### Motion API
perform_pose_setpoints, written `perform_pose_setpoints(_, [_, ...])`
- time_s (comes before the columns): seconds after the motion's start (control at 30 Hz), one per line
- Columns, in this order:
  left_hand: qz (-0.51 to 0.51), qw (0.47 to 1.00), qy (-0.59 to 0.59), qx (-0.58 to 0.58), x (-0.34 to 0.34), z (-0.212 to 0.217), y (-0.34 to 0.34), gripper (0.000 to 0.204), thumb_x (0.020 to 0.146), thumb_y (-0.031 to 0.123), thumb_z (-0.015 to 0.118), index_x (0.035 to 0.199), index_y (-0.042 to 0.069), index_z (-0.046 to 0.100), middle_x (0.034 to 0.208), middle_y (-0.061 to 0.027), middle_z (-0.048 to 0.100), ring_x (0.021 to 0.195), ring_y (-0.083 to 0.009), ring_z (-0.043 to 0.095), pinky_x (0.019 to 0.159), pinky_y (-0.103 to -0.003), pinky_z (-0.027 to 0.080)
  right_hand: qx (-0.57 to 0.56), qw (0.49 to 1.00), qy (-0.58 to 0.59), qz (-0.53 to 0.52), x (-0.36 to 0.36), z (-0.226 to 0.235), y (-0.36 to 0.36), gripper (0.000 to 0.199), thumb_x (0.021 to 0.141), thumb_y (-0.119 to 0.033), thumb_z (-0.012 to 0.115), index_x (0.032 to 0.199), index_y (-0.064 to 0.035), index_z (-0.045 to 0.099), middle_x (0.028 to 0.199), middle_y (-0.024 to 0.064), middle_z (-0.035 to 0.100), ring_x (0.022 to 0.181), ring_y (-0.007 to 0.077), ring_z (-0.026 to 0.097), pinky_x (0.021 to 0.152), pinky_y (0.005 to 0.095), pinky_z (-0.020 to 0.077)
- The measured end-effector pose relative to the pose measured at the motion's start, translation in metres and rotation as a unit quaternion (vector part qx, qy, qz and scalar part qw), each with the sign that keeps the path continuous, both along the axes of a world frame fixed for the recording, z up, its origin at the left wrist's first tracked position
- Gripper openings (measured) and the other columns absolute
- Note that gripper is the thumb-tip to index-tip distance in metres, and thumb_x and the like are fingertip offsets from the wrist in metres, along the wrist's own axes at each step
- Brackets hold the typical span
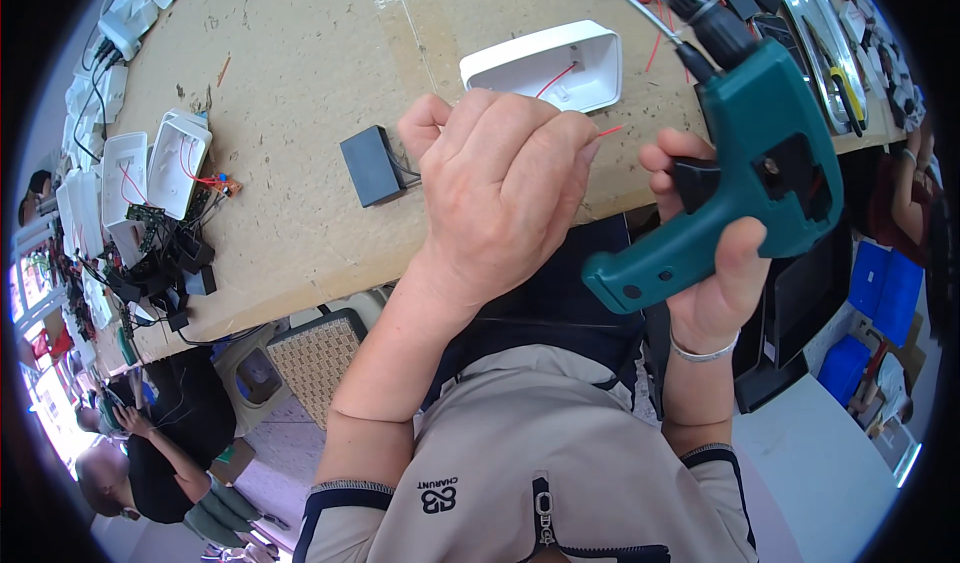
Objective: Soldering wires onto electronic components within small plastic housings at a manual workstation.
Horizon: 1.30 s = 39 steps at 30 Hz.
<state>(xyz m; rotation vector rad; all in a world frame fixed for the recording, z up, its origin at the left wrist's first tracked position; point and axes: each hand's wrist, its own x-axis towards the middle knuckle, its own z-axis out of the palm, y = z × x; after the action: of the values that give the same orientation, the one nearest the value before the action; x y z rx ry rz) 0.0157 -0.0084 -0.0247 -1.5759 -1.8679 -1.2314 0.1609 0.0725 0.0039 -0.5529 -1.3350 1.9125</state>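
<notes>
My left hand [505,183] is closed over the table's near edge, with a short red wire [612,129] sticking out past its fingertips. Just left of it lies a black rectangular box [370,166], whose dark leads run under the hand. A white plastic housing [480,68] with a red wire inside rests just beyond the hand. In my right hand [722,298] is a green soldering gun [765,113], its handle toward me and its metal tip pointing to the far left. My fingers are by its black trigger. What else my left fingers hold is hidden.
White housings [180,173] with red wires and small boards sit at the left, beside a pile of black parts [190,253]. Tools and more parts crowd the far right. A woven-seat chair [315,358] stands below the table's edge. Another person [165,453] is at lower left.
</notes>
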Motion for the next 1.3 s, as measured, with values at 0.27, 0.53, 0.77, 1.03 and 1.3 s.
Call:
perform_pose_setpoints(0.27, [0.099,0.995,0.024,-0.014,0.0,0.006,0.006,0.01,0.067,0.011,0.069,0.075,0.011,0.064,0.087,-0.001,0.056,0.077,-0.0137,0.048,0.072,-0.031,0.024,0.06,0.997,-0.031,-0.028,0.048,0.002,0.001,0.083,0.079,-0.047,0.063,0.134,0.0034,0.027,0.124,0.0273,0.045,0.081,0.0179,0.057,0.063,0.025,0.0514])
perform_pose_setpoints(0.53, [0.163,0.982,0.048,-0.082,-0.004,0.001,0.02,0.005,0.07,0.01,0.065,0.073,0.006,0.065,0.096,-0.0027,0.059,0.085,-0.0172,0.053,0.082,-0.036,0.027,0.079,0.987,-0.12,-0.074,0.085,0.003,-0.018,0.082,0.069,-0.042,0.073,0.124,0.0065,0.036,0.111,0.0276,0.054,0.064,0.0165,0.059,0.053,0.0222,0.0503])
perform_pose_setpoints(0.77, [0.157,0.984,0.052,-0.061,-0.006,-0.005,0.028,0.007,0.064,0.004,0.06,0.063,0.005,0.053,0.089,-0.0018,0.052,0.083,-0.0174,0.052,0.082,-0.046,0.03,0.08,0.979,-0.178,-0.054,0.079,0.002,-0.02,0.08,0.068,-0.045,0.073,0.117,0.0101,0.042,0.104,0.024,0.057,0.064,0.0145,0.059,0.052,0.0215,0.0483])
perform_pose_setpoints(1.03, [0.182,0.974,0.071,-0.113,-0.006,-0.001,0.026,0.005,0.071,0.01,0.063,0.071,0.005,0.063,0.09,-0.0015,0.054,0.081,-0.0187,0.051,0.08,-0.036,0.03,0.076,0.98,-0.18,-0.037,0.07,0.001,-0.014,0.079,0.069,-0.043,0.074,0.118,0.0107,0.043,0.103,0.0235,0.057,0.064,0.0143,0.059,0.052,0.0211,0.0476])
perform_pose_setpoints(1.3, [0.184,0.976,0.06,-0.097,-0.005,-0.003,0.03,0.005,0.067,0.007,0.061,0.068,0.003,0.059,0.091,-0.0036,0.052,0.083,-0.0195,0.05,0.08,-0.039,0.03,0.066,0.98,-0.184,-0.045,0.062,-0.001,-0.01,0.079,0.068,-0.041,0.075,0.119,0.0098,0.043,0.102,0.0226,0.058,0.064,0.0142,0.059,0.053,0.0218,0.0485])
